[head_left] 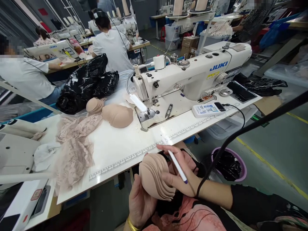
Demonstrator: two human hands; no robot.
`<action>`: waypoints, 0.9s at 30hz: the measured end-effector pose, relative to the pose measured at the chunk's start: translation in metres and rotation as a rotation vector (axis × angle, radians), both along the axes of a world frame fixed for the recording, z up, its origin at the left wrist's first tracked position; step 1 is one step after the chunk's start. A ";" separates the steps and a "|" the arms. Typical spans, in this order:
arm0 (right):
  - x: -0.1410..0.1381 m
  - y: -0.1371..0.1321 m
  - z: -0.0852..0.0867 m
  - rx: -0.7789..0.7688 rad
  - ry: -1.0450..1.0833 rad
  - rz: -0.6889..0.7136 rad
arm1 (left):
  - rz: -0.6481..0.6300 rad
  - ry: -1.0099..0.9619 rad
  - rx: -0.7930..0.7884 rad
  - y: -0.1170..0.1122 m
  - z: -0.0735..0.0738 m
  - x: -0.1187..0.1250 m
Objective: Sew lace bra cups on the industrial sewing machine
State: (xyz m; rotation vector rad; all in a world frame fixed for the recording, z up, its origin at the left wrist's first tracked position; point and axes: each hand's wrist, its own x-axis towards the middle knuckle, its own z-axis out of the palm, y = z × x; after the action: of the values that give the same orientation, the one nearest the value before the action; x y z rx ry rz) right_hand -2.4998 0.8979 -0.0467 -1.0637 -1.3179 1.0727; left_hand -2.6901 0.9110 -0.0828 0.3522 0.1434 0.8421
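Observation:
My left hand (pixel 139 202) cups a stack of beige bra cups (pixel 152 175) from below, in front of the table's front edge. My right hand (pixel 179 175) rests its fingers on the stack's right side and grips a white pen (pixel 177 166) with a blue tip. More beige cups lie on the white table: one pile (pixel 117 115) left of the needle, a smaller pile (pixel 94 105) behind it. The white JUKI sewing machine (pixel 192 75) stands beyond them.
Beige lace fabric (pixel 74 144) lies at the table's left. Black plastic bags (pixel 88 83) sit behind it. Thread snips (pixel 169 110), a control panel with a phone (pixel 208 109) and a printed ruler (pixel 134 155) are on the table. A purple bin (pixel 228 163) stands on the floor at right. Other people sew behind.

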 end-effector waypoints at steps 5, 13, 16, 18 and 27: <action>0.011 0.002 -0.008 0.104 0.007 -0.123 | 0.052 0.026 0.038 0.002 -0.004 -0.009; 0.028 0.017 -0.008 -0.245 0.402 -0.080 | 0.132 0.013 0.020 0.004 -0.015 -0.022; 0.023 0.019 -0.008 -0.371 0.479 -0.074 | 0.156 0.008 0.035 0.006 -0.015 -0.021; 0.019 0.020 -0.006 -0.402 0.520 -0.068 | 0.161 0.003 0.029 0.006 -0.014 -0.020; 0.010 0.023 -0.003 -0.310 0.542 0.006 | 0.202 0.068 -0.038 0.005 -0.021 -0.021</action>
State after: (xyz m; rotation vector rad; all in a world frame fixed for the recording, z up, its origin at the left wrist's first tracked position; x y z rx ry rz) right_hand -2.4902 0.9210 -0.0493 -0.8979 -0.7367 1.4766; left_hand -2.7111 0.9157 -0.1042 0.3341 0.2617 1.0262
